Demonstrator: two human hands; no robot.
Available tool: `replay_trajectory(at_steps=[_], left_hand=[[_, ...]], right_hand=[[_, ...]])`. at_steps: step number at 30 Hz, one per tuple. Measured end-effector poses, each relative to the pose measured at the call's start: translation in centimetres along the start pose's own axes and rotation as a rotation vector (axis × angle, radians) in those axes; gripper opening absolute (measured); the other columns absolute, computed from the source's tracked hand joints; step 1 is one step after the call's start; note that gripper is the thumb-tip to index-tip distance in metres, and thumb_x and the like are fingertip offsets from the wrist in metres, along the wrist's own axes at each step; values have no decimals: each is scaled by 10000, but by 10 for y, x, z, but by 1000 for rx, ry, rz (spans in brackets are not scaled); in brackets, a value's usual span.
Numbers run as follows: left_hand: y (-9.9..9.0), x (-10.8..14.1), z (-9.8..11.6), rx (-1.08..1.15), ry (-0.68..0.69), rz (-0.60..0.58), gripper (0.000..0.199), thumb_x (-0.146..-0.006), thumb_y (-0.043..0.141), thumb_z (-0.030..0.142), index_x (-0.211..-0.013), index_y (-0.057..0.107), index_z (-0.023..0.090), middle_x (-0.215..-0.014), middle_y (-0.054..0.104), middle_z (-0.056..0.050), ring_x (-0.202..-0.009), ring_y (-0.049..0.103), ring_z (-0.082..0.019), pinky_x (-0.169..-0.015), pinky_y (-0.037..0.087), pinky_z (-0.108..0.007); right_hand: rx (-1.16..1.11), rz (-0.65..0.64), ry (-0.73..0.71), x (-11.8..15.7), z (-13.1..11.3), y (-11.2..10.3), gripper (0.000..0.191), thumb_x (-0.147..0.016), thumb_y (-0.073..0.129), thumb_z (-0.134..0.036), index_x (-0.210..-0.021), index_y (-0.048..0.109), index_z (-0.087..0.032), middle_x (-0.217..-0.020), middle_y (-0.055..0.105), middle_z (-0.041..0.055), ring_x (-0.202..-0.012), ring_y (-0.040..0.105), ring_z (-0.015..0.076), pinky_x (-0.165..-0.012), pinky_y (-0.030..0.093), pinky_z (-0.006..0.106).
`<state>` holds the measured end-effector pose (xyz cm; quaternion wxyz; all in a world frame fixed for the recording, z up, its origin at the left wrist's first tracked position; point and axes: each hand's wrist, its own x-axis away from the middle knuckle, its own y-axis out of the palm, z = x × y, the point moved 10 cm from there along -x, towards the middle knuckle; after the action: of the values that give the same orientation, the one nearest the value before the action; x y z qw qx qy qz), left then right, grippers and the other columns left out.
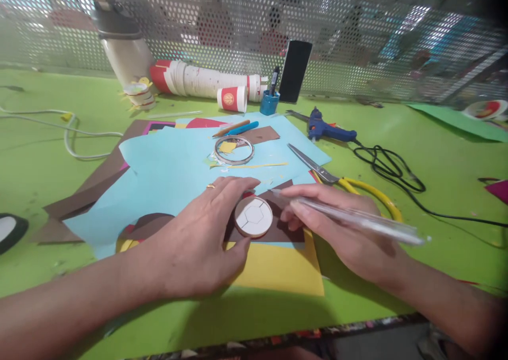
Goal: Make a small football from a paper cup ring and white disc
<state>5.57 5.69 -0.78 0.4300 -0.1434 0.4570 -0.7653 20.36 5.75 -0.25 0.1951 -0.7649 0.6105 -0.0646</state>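
My left hand [202,238] curves around a small round white disc [254,217] with a brownish rim, thumb at its lower edge and fingers at its upper edge. Thin dark lines on the disc form a hexagon, with a line running out from it on two sides. In my right hand [329,212] is a clear-barrelled pen [357,219], its tip pointing left, just above and right of the disc. Dark brown paper [288,233] lies under the disc, over a yellow sheet [286,270].
Light blue paper [166,164] carries a tape ring [234,150], a blue pen [244,128] and paper scraps. Yellow-handled scissors [317,168] and a blue glue gun [329,129] with its cord lie right. Behind stand stacked paper cups [210,81], a phone [296,71] and a bottle [125,53].
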Motion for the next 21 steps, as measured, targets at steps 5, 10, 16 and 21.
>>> replay_trajectory(at_steps=[5,10,16,21], left_hand=[[0,0,-3,-21,-20,10,648,-831,659,401,-1369,383,167,-1273,512,-139,-1143,539,-293,-934,485,-447],[0,0,1,-19,38,40,541,-859,609,279,-1347,394,186,-1183,557,-111,-1067,575,-261,-883,493,-407],[-1,0,4,-34,77,73,505,-871,591,248,-1333,409,157,-1169,588,-124,-1094,584,-270,-895,489,-401],[-2,0,5,-31,108,97,532,-859,609,211,-1346,401,158,-1186,589,-114,-1089,589,-246,-889,490,-363]], right_hand=[[-35,94,-26,3,1,-13,182,-971,595,-303,-934,767,-257,-694,659,-26,-676,616,97,-625,504,190],[-107,15,3,4,8,-5,205,-984,582,-335,-918,755,-247,-604,561,-41,-566,496,75,-520,409,190],[-219,-100,98,-1,10,8,109,-961,628,-286,-986,724,-242,-732,672,-30,-651,591,67,-600,484,162],[-298,-102,120,-4,18,8,118,-930,677,-277,-1023,749,-275,-807,704,-25,-716,615,77,-648,496,172]])
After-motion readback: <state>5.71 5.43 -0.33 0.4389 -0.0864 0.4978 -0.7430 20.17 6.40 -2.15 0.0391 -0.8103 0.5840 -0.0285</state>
